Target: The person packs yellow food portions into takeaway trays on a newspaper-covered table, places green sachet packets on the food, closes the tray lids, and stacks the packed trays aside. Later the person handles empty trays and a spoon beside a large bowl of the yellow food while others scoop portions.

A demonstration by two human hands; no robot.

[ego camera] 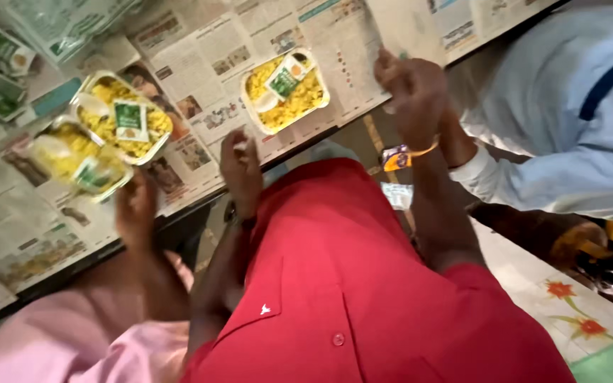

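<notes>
The left hand (242, 169) is raised at the near edge of the table (381, 92), just left of the middle of the frame, with a dark watch (231, 213) on its wrist. Its fingers (240, 145) point up towards the table; motion blur hides whether they are pinching the small pale spot at their tips, so I cannot tell if they grasp anything. The right hand (409, 89) is in the upper right of the middle, over the table edge, with its fingers curled into a clenched fist. An orange wristband (400, 156) sits on its wrist.

Between the two hands and a little above them, a foil tray of yellow rice (285, 92) lies on the newspaper (200, 64) that covers the table, with a green and white sachet (284, 79) on top of the rice. It touches neither hand.

At the left of the frame, two more rice trays (118, 117) lie side by side. Another person's hand (135, 207), coming from a pink sleeve (72, 340), reaches the lower one. A person in a light blue shirt (569, 106) stands at the right.
</notes>
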